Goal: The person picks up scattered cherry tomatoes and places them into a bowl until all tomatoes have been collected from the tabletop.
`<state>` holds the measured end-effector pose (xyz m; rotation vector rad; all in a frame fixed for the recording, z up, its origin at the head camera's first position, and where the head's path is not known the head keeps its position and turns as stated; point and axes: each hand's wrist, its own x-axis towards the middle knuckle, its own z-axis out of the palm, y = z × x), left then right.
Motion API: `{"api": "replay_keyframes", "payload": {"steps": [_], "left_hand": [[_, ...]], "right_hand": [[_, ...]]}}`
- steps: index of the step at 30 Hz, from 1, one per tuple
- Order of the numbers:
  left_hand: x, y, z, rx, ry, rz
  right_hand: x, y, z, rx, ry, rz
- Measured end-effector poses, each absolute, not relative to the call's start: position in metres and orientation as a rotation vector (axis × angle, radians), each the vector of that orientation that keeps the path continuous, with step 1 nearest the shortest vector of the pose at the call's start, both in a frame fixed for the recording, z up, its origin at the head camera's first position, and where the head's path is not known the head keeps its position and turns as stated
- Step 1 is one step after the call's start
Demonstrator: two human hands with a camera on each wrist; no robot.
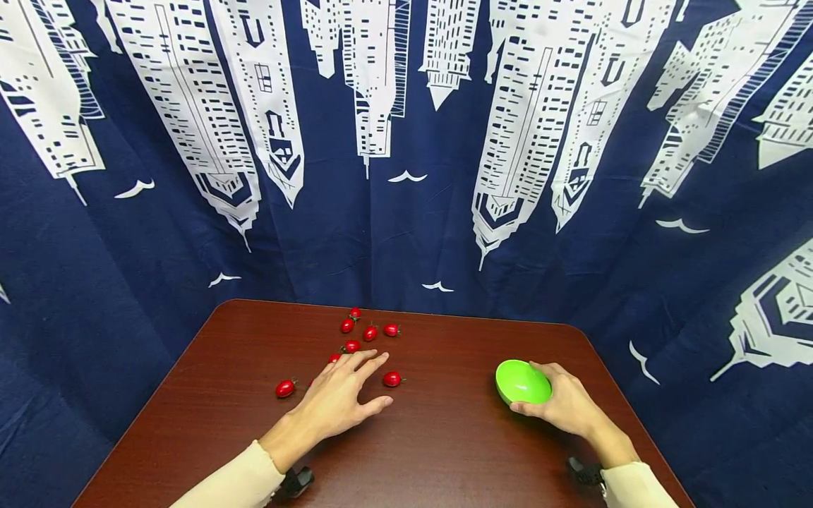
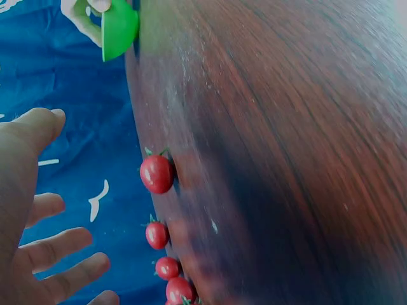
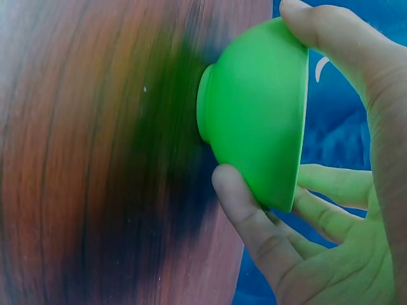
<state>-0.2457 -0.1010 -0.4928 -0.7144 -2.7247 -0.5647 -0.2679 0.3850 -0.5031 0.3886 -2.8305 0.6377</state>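
My right hand grips a bright green bowl at the right of the table, its mouth facing up. In the right wrist view the thumb lies at the rim of the bowl and the fingers curve round its other side. My left hand hovers palm down over the left part of the table, fingers spread, holding nothing. Several small red cherry tomatoes with green stems lie around it. One tomato sits just right of its fingertips, another tomato to its left. The hand partly hides others.
More tomatoes lie toward the back edge, among them one tomato and a second tomato. The brown wooden table ends at a dark blue curtain printed with white buildings. Each wrist wears a dark strap.
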Motion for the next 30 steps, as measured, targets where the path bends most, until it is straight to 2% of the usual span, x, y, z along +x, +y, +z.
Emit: {"api": "replay_keyframes", "payload": {"steps": [30], "left_hand": [[-0.247, -0.050, -0.500, -0.898, -2.696, -0.603]], "right_hand": [[-0.256, 0.318, -0.491, 0.548, -2.909, 0.628]]}}
